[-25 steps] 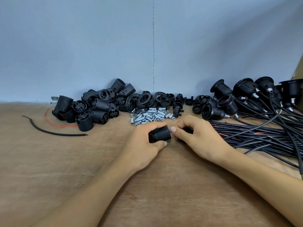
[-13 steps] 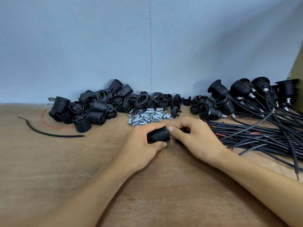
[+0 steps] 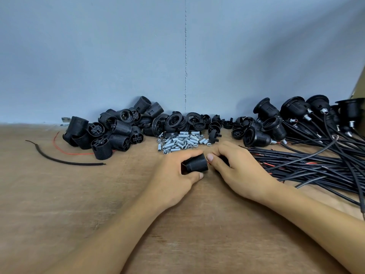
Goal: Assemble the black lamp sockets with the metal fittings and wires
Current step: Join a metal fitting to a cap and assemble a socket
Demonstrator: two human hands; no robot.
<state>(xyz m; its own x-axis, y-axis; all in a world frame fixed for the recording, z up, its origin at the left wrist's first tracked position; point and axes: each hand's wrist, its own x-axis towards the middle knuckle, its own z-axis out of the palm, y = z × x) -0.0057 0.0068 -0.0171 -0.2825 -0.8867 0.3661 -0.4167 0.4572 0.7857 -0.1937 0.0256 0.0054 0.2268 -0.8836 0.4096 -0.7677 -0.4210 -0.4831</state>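
Fingers [image 3: 188,153] of my left hand [image 3: 173,175] clamp the threaded socket body [image 3: 195,165] close over the tabletop [image 3: 118,194] to steady it; my right hand [image 3: 237,171] curls round a half-hidden black part [image 3: 225,161], probably for joining.

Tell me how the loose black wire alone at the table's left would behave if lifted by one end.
The loose black wire would probably droop: it is thin and lies in a curve. It looks light, a short single strand. Lying flat on the wooden table, it seems unlikely to roll.
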